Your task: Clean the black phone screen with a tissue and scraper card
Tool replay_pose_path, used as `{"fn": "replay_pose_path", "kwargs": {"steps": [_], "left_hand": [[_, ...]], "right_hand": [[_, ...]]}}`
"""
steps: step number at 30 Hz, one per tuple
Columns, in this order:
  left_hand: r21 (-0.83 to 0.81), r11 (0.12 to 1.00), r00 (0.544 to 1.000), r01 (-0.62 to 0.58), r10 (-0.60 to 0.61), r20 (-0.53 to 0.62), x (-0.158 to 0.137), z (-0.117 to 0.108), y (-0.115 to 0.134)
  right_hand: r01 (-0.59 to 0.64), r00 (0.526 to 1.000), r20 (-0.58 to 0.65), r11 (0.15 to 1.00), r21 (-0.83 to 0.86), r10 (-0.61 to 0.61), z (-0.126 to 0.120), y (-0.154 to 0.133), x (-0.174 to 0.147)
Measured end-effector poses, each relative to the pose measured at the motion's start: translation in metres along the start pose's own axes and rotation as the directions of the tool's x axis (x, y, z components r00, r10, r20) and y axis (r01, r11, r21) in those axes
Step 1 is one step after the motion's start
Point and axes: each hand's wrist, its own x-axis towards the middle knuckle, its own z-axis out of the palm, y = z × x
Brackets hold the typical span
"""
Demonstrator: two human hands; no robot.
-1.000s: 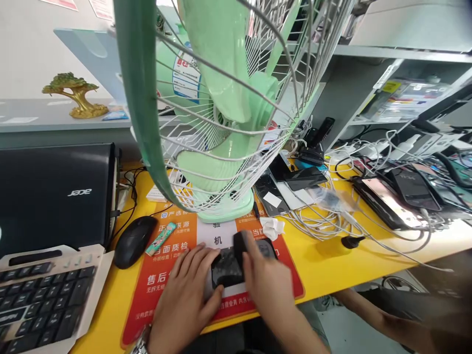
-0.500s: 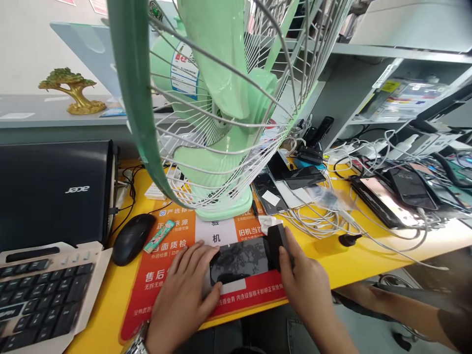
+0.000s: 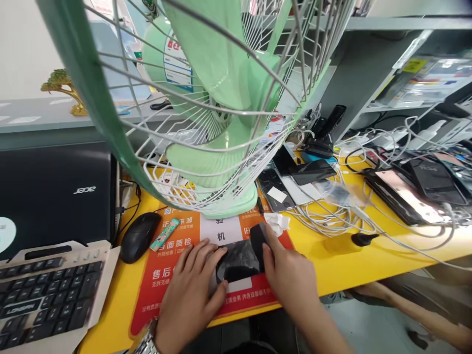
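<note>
Head view: the left hand [image 3: 193, 290] has fingers clamped on a phone [image 3: 238, 254] at nine o'clock; the right hand [image 3: 289, 270] has fingers clamped on a black block [image 3: 259, 242] toward three.

The head-worn camera faces forward and down, close above the yellow table [image 3: 339, 271].

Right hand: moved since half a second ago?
Yes, left: judged against the green fan base, the right hand and its black block have shifted leftward.
</note>
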Motion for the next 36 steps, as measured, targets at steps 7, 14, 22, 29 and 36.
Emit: {"fn": "replay_pose_path", "kwargs": {"steps": [7,14,22,29,36], "left_hand": [[0.031,0.998,0.998,-0.057,0.058,-0.032,-0.001,0.004,-0.004],[0.021,0.999,0.999,-0.038,0.038,-0.018,0.0,0.003,-0.001],[0.026,0.999,0.998,-0.045,0.046,-0.037,0.001,0.004,-0.004],[0.097,0.994,0.998,-0.059,0.062,-0.03,0.004,0.001,0.002],[0.008,0.996,0.996,-0.094,0.094,-0.01,0.029,0.002,0.03]], "right_hand": [[0.226,0.972,0.034,0.965,0.136,-0.232,-0.003,-0.036,-0.007],[-0.02,1.0,0.018,1.0,0.004,0.02,-0.003,0.003,0.004],[0.242,0.97,-0.039,0.95,0.195,-0.239,0.004,-0.026,-0.017],[-0.043,0.996,-0.081,0.999,0.009,0.044,0.006,0.087,-0.041],[-0.13,0.99,-0.059,0.985,-0.113,0.124,0.014,0.11,-0.066]]}}
